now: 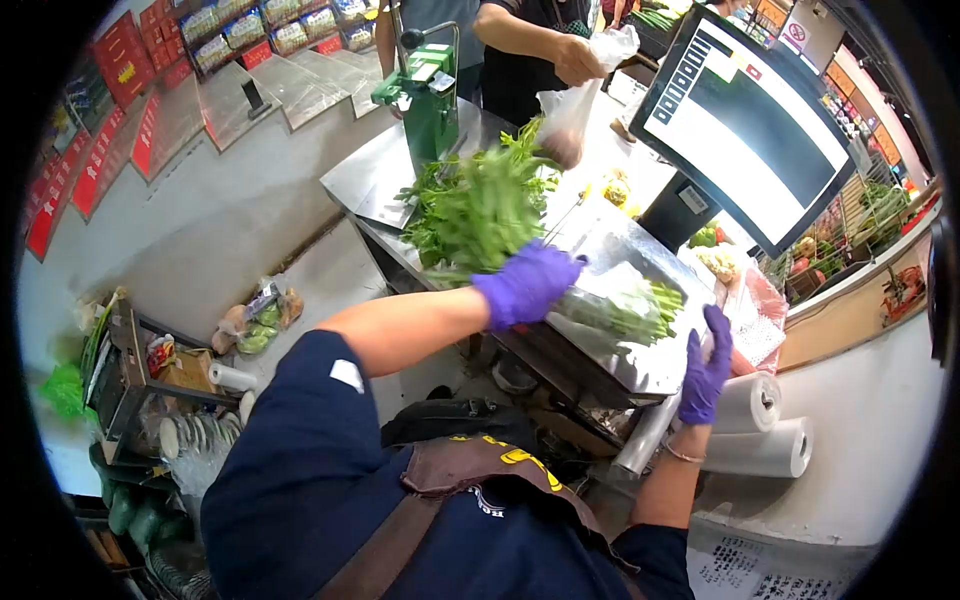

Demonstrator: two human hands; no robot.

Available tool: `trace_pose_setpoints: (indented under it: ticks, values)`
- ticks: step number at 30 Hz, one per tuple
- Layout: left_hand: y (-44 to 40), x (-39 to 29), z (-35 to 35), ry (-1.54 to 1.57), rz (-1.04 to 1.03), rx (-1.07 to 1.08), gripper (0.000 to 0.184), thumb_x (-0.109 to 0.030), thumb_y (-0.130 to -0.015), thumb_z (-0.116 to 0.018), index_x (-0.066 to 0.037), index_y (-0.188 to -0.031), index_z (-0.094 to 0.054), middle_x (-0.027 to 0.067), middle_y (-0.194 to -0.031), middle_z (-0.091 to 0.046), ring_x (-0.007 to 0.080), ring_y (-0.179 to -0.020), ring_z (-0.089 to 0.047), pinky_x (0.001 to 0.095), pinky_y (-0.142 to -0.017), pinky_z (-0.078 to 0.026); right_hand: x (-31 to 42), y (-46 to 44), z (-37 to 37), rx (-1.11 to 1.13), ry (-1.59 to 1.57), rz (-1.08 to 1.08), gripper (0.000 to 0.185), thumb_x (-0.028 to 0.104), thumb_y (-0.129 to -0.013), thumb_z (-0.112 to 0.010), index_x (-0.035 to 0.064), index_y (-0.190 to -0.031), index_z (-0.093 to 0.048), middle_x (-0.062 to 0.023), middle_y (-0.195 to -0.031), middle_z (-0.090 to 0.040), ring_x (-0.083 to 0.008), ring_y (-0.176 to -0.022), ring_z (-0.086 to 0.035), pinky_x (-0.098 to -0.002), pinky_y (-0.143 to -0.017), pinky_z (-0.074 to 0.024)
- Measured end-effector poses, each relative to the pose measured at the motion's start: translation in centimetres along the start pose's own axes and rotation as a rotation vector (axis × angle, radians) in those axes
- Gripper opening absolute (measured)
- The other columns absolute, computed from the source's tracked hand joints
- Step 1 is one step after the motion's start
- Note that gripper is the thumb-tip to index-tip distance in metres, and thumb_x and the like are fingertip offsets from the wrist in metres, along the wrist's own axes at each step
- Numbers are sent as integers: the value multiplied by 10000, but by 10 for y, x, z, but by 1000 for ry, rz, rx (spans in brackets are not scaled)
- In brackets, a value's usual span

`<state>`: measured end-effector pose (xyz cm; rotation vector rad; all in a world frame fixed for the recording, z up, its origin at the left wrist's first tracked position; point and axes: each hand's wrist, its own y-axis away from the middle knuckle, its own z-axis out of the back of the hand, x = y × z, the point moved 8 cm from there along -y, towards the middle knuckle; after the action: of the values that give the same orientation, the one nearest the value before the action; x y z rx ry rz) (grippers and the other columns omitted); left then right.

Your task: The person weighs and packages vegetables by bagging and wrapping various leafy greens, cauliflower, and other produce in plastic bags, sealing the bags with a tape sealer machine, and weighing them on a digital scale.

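My left hand (pixel 528 285), in a purple glove, is closed at the lower end of a bunch of leafy greens (pixel 492 205), which is blurred by motion. Its fingertips are partly hidden. Just right of that hand, a clear bag of green stems (pixel 630 308) lies on the metal scale top (pixel 645 375). My right hand (pixel 705 370), also gloved in purple, is held at the right side of the scale. Its fingers are spread apart and nothing is in them.
Across the counter, a person's hand (pixel 578 60) holds a plastic bag (pixel 570 115). A monitor (pixel 740 130) stands at the right, above rolls of plastic bags (pixel 765 445). A green bag-tying device (pixel 432 125) stands on the counter's far left. At left is a low shelf (pixel 125 370).
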<state>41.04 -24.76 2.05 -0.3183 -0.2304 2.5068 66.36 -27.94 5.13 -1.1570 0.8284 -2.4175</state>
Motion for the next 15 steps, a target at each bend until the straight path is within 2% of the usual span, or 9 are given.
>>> trace_pose_setpoints:
  ticks: [1,2,3,5,7,9,10,12,15]
  values:
    - [18,13,13,34,51,-6,492,-28,-675,-563,-9,-1159,-480,126,-872,-581,289,-853,-564,402,-788,-403,-7,7,14,-40,-43,-66,368,4,-798,-581,18,-1161,-524,-105,-1224,-511,-233,-1186,-424,-342,-1037,-294]
    - [39,28,26,9,34,-124,474,-81,-702,-604,-5,-1156,-492,139,-763,-578,299,-723,-580,396,-684,-449,-14,16,28,-82,-84,-136,357,3,-806,-571,12,-1160,-524,-103,-1220,-513,-226,-1170,-439,-336,-1026,-307]
    - [62,46,47,72,96,-218,452,-104,-669,-641,-16,-1099,-535,158,-776,-590,314,-725,-586,395,-671,-462,-25,26,41,-82,-58,-188,343,9,-816,-564,7,-1156,-525,-101,-1215,-514,-219,-1153,-451,-333,-1012,-322]
    - [101,89,71,74,232,-154,528,-207,-621,-707,-49,-1098,-545,170,-811,-608,332,-744,-603,393,-681,-480,-36,47,63,-127,-50,-342,294,45,-855,-537,-6,-1144,-527,-95,-1183,-529,-207,-1100,-481,-325,-974,-358]
    - [134,150,81,-76,518,-39,528,-277,-638,-703,-37,-1080,-539,183,-808,-611,343,-748,-608,414,-695,-481,-45,74,81,-194,-45,-480,286,59,-865,-530,-9,-1143,-527,-91,-1166,-536,-202,-1083,-484,-322,-965,-366]
    - [154,216,78,-182,576,-171,517,-278,-649,-684,-27,-1073,-528,198,-818,-613,352,-761,-609,415,-700,-480,-38,92,86,-265,-33,-563,275,80,-882,-514,-11,-1140,-530,-92,-1145,-541,-190,-1052,-491,-314,-944,-380]
    - [152,246,73,-188,718,-69,511,-279,-642,-680,-18,-1053,-524,211,-859,-613,350,-800,-609,407,-724,-478,-35,99,83,-269,-19,-579,275,80,-881,-515,-11,-1140,-531,-94,-1146,-540,-190,-1052,-492,-314,-942,-383]
    - [137,283,68,-181,795,4,473,-221,-589,-680,-6,-984,-534,202,-866,-617,343,-787,-615,408,-709,-490,-27,112,75,-278,15,-617,274,81,-880,-516,-11,-1138,-532,-99,-1148,-537,-189,-1053,-493,-316,-938,-389]
    - [89,330,44,-183,804,-69,448,-216,-593,-679,-12,-967,-541,199,-876,-619,342,-798,-615,405,-722,-486,9,109,43,-239,111,-636,275,68,-872,-526,-10,-1136,-534,-104,-1151,-539,-195,-1050,-500,-316,-928,-400]
